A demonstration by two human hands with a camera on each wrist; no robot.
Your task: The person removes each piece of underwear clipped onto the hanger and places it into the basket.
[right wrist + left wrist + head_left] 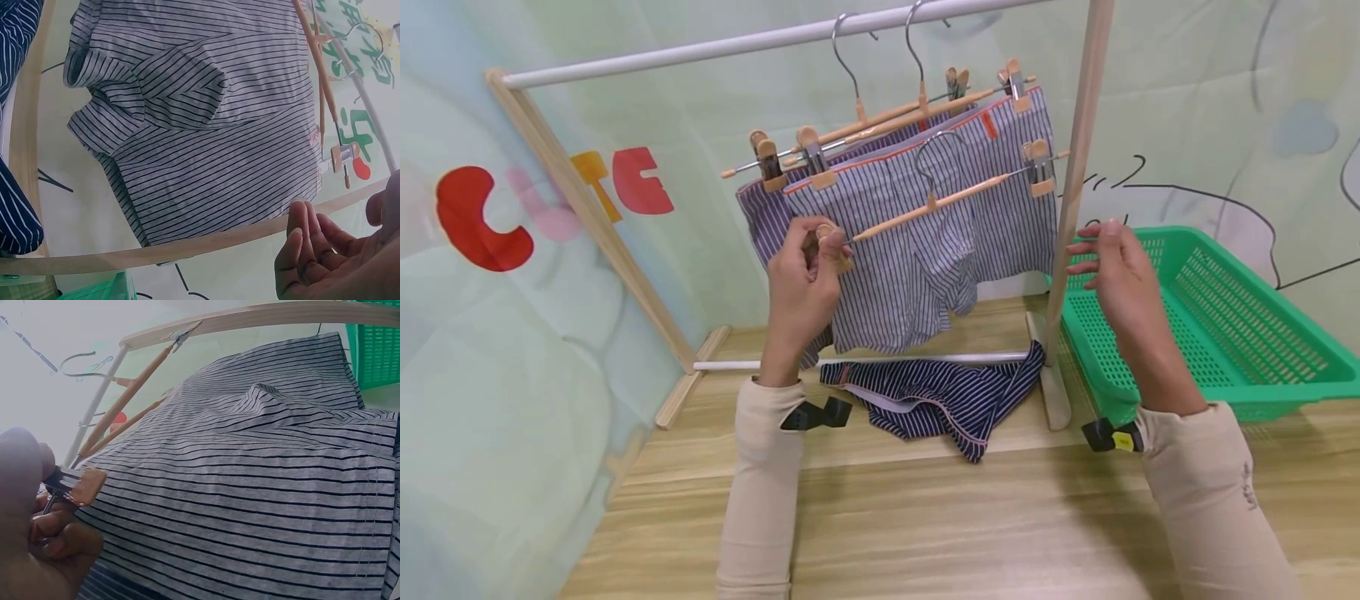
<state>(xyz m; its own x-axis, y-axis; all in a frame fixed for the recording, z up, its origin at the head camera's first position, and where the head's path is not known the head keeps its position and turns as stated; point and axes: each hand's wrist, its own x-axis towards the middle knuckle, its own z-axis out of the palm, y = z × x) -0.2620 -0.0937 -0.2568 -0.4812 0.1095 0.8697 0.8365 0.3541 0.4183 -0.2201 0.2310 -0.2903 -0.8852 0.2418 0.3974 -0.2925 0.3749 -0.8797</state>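
My left hand pinches the left clip of a wooden clip hanger. This hanger slants up to the right in front of the rack, its hook off the rail and its right clip at the far end. Behind it, light striped shorts hang from a second clip hanger, and a darker striped garment hangs at the back. To the right of the rack's post, my right hand is held up with fingers extended and nothing in them.
The rack has a white top rail and wooden side posts. A navy striped garment lies on the wooden table over the lower bar. At right stands a green perforated basket, partly behind my right hand.
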